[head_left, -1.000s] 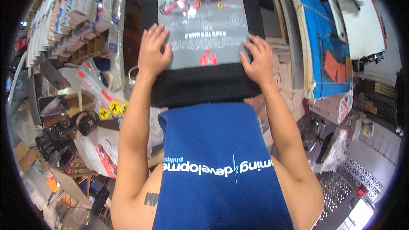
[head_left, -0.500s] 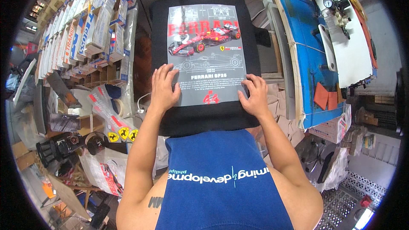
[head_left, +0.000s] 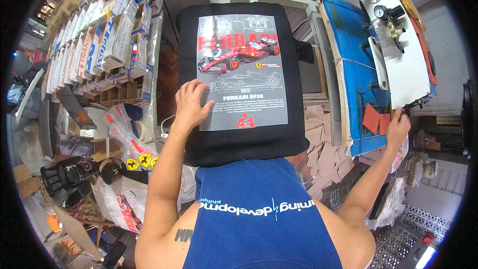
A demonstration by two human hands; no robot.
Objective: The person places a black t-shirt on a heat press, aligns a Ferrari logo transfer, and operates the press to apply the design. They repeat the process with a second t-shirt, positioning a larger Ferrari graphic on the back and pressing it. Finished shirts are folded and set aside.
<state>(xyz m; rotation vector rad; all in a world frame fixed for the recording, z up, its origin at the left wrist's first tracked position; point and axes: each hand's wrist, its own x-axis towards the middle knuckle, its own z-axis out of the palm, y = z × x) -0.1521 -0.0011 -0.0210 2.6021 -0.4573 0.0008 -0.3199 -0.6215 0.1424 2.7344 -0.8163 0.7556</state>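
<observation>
Sheet point(head_left: 244, 105): grey rectangle, printed with a red racing car, line drawings and lettering; it lies flat near the middle of the black cloth, directly ahead of the person.
Black cloth point(head_left: 239, 145): spread beneath the sheet and showing as a dark border on all sides; a dark flap juts out at its right.
Left hand point(head_left: 192, 103): laid palm down across the left edge of the sheet, fingers loosely parted, thumb and fingertips over the print; it is relaxed and grasps nothing.
Right hand point(head_left: 398, 128): well apart from the sheet, at the lower end of the white panel point(head_left: 402, 72); its fingertips meet or nearly meet a small dark fitting there, and whether they grip it cannot be told.
Blue surface point(head_left: 351, 77): set between cloth and white panel, with orange-red pieces point(head_left: 370, 118) near its lower end.
Gauge point(head_left: 380, 12): round, mounted at the upper part of the white panel.
Cartons point(head_left: 115, 42): long, open-ended boxes stacked at the left.
Yellow shield emblems point(head_left: 144, 160): near the left forearm, at the lower end of a clear strip.
Blue top point(head_left: 254, 197): worn by the person, reaching the cloth's near edge.
</observation>
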